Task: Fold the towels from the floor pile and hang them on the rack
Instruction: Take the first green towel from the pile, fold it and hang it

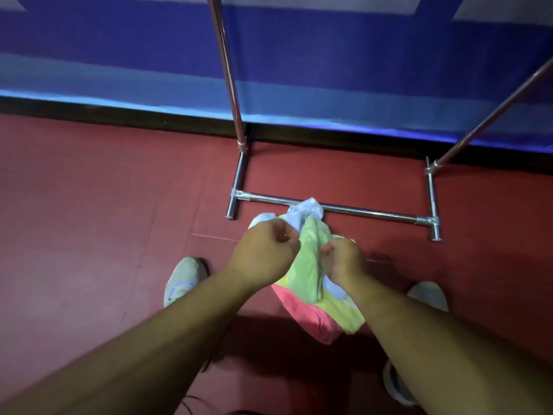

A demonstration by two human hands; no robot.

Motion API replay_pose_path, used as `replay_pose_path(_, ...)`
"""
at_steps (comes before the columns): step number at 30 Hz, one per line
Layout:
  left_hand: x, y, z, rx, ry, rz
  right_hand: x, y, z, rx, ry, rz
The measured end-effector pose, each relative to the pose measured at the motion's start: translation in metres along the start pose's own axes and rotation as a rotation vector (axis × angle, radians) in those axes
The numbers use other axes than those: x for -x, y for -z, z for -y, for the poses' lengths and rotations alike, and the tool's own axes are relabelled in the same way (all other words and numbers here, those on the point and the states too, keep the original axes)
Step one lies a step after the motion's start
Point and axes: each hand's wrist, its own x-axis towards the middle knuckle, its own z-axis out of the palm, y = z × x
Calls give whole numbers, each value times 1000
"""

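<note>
A light green towel (311, 265) hangs bunched between my two hands, above the floor pile. My left hand (266, 253) is closed on its upper left part, where pale blue cloth (305, 212) also sticks up. My right hand (344, 259) grips the green towel's right edge. Below them lies the pile, with a pink towel (308, 319) and a yellow towel (344, 313) showing. The metal rack (338, 208) stands just beyond, its base bar on the floor and two uprights rising out of view.
The floor is dark red tile (104, 220). A blue wall panel (119, 55) with a black skirting runs behind the rack. My shoes sit at left (182, 280) and right (428, 295) of the pile.
</note>
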Motion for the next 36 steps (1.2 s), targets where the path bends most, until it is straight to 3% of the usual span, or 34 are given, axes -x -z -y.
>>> replay_pose_path(6,-28,-1,-4,121,-9,37,-33,-49,-9,147,-130,39)
replay_pose_path(14,-41,-3,11,208,172,66,-37,-73,-17,72,-197,-143)
replay_pose_path(18,-39,3,11,197,148,40,-27,-63,13,-328,-50,-221)
replay_pose_path(23,-32,18,14,104,110,-18,-12,-20,58,-521,4,-231)
replay_pose_path(29,-3,30,9,62,50,-94,45,83,133,-874,45,-123)
replay_pose_path(33,18,43,-9,345,-63,-277,98,154,162,-1117,197,-39)
replay_pose_path(36,25,59,-29,683,-9,-187,129,179,161,-1297,205,8)
